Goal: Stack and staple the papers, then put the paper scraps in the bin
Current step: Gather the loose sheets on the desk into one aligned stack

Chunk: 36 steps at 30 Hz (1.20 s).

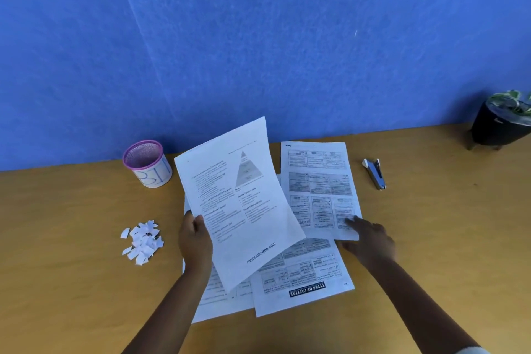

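My left hand (195, 241) grips the left edge of a printed sheet with a pyramid figure (241, 204), lifted off the table and tilted. My right hand (369, 238) lies with fingers stretched on the lower right corner of a sheet of tables (317, 181) that rests flat on the wooden table (431, 238). Two more printed sheets lie below: one headed "Types of Capital" (304, 279) and one mostly hidden at the left (218, 299). A pile of white paper scraps (142, 241) sits at the left. A silver stapler (375, 173) lies at the right.
A small mesh bin with a pink rim (147, 164) stands at the back left by the blue wall (258, 37). A black pot with a plant (501, 121) stands at the far right back corner.
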Tool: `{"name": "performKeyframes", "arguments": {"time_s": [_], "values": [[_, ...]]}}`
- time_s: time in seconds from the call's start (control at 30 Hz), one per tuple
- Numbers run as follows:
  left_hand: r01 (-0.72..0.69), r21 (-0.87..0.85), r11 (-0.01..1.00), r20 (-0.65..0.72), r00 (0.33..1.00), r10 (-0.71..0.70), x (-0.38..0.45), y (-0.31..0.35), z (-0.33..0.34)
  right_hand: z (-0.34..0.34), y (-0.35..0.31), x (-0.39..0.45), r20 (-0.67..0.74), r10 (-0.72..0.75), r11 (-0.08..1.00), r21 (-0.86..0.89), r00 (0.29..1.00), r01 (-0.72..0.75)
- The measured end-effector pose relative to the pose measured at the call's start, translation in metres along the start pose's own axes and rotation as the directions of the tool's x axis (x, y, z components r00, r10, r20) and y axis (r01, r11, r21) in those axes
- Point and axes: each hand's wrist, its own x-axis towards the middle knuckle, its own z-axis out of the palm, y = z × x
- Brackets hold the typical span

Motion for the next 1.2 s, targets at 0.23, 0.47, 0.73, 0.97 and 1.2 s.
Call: {"name": "performKeyframes", "arguments": {"time_s": [0.23, 0.47, 0.73, 0.97, 1.2], "values": [[0.011, -0.006, 1.000, -0.008, 1.000, -0.011, 0.003, -0.001, 0.003, 0.010, 0.004, -0.002, -0.175, -0.042, 0.998, -0.043, 0.984, 0.035], [0.004, -0.039, 0.999, -0.018, 1.000, -0.005, 0.002, 0.001, -0.001, 0.017, 0.004, -0.002, -0.245, 0.015, 0.993, 0.113, 0.969, 0.013], [-0.018, 0.008, 1.000, -0.020, 1.000, 0.018, -0.016, -0.008, 0.004, 0.023, 0.007, -0.003, -0.310, 0.086, 0.952, 0.305, 0.947, 0.014], [-0.020, -0.015, 1.000, -0.018, 1.000, 0.020, -0.014, -0.005, 0.003, 0.020, 0.012, 0.000, -0.333, 0.046, 0.967, 0.252, 0.942, 0.041], [-0.012, -0.058, 0.998, -0.070, 0.998, 0.008, -0.006, 0.006, -0.002, 0.001, 0.015, 0.006, -0.285, 0.034, 0.867, 0.485, 0.958, 0.114]]}}
